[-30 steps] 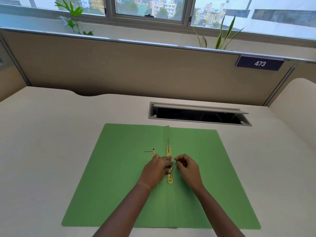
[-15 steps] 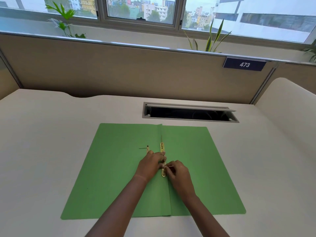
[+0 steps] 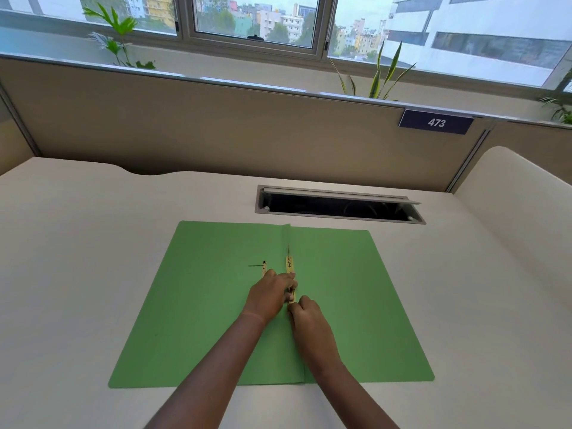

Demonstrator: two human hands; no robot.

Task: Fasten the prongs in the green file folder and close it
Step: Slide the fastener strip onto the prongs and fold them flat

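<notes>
A green file folder (image 3: 201, 305) lies open and flat on the desk. Along its centre fold sits a yellow fastener strip (image 3: 290, 266), with a thin prong standing up at its far end. A second small yellow piece (image 3: 264, 267) with a thin prong pointing left lies just left of it. My left hand (image 3: 270, 294) rests on the middle of the strip, fingers curled against it. My right hand (image 3: 305, 311) pinches the near end of the strip. The near prong is hidden by my fingers.
An open cable slot (image 3: 337, 207) with a raised grey lid sits in the desk just beyond the folder. A beige partition (image 3: 216, 128) with a "473" plate (image 3: 436, 122) closes the far side. A rounded divider (image 3: 520, 193) stands at the right.
My right hand has moved in and down onto the near end of the strip and closed its fingers there. My left hand stayed on the strip. The camera shifted slightly.
</notes>
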